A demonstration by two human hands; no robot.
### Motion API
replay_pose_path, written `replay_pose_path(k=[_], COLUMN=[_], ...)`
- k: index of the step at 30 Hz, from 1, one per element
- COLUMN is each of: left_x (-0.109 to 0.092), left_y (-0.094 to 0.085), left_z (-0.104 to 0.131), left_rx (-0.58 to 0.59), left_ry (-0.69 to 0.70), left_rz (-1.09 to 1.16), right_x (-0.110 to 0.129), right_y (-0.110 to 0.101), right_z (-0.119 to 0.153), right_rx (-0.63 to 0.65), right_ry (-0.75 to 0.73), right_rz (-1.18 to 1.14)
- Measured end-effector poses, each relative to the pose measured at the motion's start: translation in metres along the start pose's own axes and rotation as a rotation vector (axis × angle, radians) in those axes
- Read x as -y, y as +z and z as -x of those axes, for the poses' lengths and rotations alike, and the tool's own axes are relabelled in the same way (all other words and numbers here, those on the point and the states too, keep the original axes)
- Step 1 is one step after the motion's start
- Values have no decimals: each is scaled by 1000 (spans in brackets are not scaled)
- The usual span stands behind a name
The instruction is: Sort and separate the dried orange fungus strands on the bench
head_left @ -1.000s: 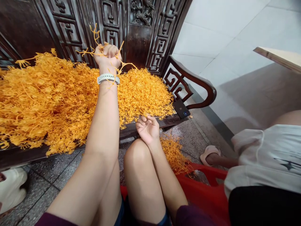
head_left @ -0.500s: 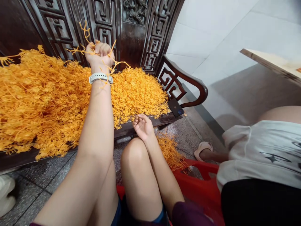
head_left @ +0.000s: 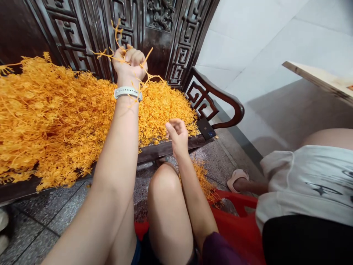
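Observation:
My left hand (head_left: 131, 63) is raised in front of the carved bench back, its fingers wrapped round a branching orange stem (head_left: 151, 76) whose ends stick out on both sides. A pale watch band circles that wrist. Lower and to the right, my right hand (head_left: 178, 134) is above the bench's front edge with fingers loosely curled and apart, and nothing shows in it. A large tangled orange pile (head_left: 63, 121) covers the left of the bench. Behind my right hand lies a heap of short orange pieces (head_left: 160, 106).
A dark phone (head_left: 206, 128) rests at the bench's right end, beside the curved armrest (head_left: 237, 108). Orange strands (head_left: 202, 176) lie low by a red plastic stool (head_left: 237, 228). A seated person in light shorts (head_left: 309, 176) is at the right, below a wooden board (head_left: 320, 79).
My left hand has shifted right with the stem still in it. My right hand has risen from beside my knee toward the short orange pieces, its thumb now pointing up.

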State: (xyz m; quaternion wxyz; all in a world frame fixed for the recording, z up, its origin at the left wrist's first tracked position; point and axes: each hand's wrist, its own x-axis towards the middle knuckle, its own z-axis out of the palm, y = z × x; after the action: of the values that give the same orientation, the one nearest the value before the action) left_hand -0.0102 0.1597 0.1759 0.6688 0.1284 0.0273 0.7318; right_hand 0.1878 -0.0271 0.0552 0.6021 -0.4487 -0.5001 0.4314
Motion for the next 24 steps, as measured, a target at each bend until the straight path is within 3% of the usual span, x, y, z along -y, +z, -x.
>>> replay_pose_path(k=[3,8,12,15,19,24], left_x=[19,38,40,42,53,71], left_y=[11,21,21,19,22,26], left_z=[9,17,18,22,33,40], left_rx=[14,11,-30,-44,-90,-92], left_ry=[-100,-166,-159,-144,-195,-250], left_rz=[232,249,258,288,227,218], right_x=[26,36,35,41,53,62], right_y=[10,1,-19,-29,-31,-28], right_z=[-36,-58,-42,-21,0,16], right_rx=[16,89,179,337,564,700], right_ry=[-51,-89,-13,135,266,315], right_rz=[54,80,54,-4,5,21])
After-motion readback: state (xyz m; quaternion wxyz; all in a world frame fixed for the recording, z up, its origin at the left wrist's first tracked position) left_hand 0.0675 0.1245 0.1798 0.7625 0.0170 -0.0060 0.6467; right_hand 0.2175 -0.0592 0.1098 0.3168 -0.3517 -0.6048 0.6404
